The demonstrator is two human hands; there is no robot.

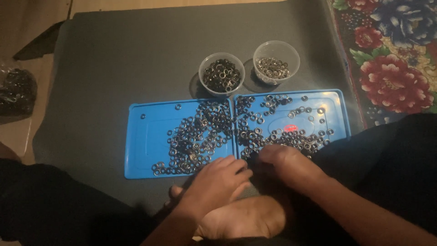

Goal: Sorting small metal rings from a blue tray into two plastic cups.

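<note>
On the mat (114, 68), one blue tray (145, 159) lies opened into two halves, both strewn with small metal rings (200, 136), too many to count. Your left hand (216, 182) rests loosely curled at the tray's near edge, fingertips touching rings. Your right hand (284, 161) sits beside it, curled over rings; I cannot tell whether it pinches one. Two clear cups (221, 73) of rings stand at the tray's far edge.

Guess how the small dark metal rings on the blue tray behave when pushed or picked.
The small dark metal rings lie flat in a loose heap, so they would probably slide and scatter rather than roll. Thin and glossy, likely fiddly to pinch singly. The open blue plastic tray seems rimmed, probably containing them.
</note>
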